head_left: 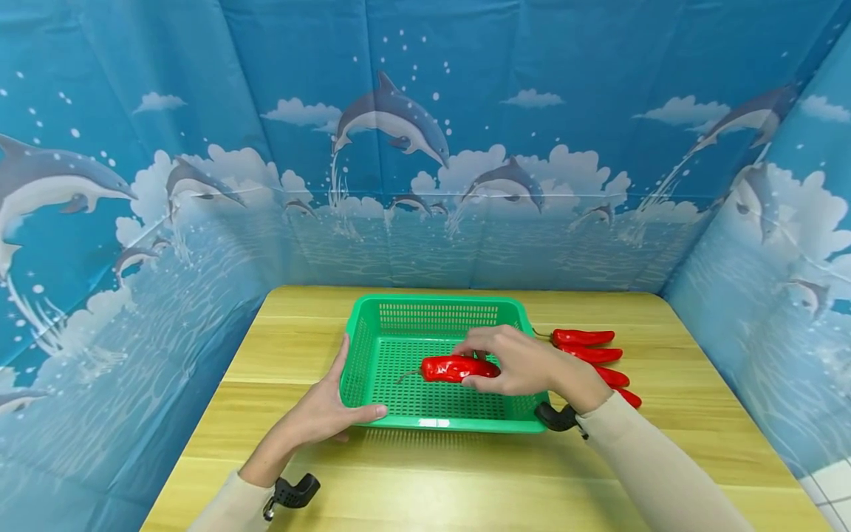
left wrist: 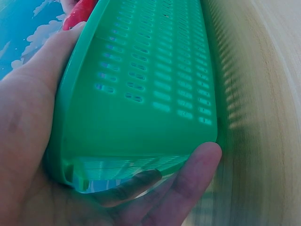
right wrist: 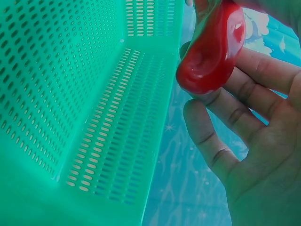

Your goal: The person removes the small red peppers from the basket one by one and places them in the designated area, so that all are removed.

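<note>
Above the floor of a green plastic basket (head_left: 439, 424), my right hand (head_left: 515, 362) grips a red chili pepper (head_left: 447, 369) between thumb and fingers. The pepper lies sideways, its thin stem pointing left. In the right wrist view, the rounded end of the red chili pepper (right wrist: 207, 70) shows against the fingers of my right hand (right wrist: 263, 122). My left hand (head_left: 319, 410) holds the basket's near left corner, thumb over the front rim and fingers along the outer side. The left wrist view shows the left hand (left wrist: 28, 108) around that corner of the basket (left wrist: 127, 122).
Several more red chili peppers (head_left: 585, 338) lie in a row on the wooden table (head_left: 425, 488), just right of the basket and partly hidden by the right forearm. A blue dolphin-print curtain (head_left: 425, 244) encloses the table's back and sides.
</note>
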Demonstrator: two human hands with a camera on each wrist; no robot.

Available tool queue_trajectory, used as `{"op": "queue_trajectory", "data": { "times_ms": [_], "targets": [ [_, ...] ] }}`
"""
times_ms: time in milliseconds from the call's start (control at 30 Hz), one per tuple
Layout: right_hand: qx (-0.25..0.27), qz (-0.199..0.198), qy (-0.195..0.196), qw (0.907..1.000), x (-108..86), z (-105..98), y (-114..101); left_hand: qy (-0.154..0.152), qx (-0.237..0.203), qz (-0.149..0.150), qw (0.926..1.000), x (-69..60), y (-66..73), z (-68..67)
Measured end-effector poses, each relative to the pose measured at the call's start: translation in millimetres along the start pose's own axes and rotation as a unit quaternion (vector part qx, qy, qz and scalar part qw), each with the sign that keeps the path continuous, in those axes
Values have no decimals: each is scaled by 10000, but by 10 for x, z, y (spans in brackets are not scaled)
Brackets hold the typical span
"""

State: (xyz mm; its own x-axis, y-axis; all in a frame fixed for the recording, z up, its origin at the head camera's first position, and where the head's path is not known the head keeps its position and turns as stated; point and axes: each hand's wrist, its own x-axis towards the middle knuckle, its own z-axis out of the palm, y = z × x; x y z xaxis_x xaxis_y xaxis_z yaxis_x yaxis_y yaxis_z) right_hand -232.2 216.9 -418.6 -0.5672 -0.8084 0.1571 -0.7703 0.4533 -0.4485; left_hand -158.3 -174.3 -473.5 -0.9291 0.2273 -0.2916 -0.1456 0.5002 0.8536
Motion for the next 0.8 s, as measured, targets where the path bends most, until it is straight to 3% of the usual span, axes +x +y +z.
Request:
{"op": "queue_trajectory", "data": {
  "times_ms": [800],
  "targets": [
    [-241,489,198,9983,-385,-120,86,21,196,106,9998,-15,2,-3]
  ]
}}
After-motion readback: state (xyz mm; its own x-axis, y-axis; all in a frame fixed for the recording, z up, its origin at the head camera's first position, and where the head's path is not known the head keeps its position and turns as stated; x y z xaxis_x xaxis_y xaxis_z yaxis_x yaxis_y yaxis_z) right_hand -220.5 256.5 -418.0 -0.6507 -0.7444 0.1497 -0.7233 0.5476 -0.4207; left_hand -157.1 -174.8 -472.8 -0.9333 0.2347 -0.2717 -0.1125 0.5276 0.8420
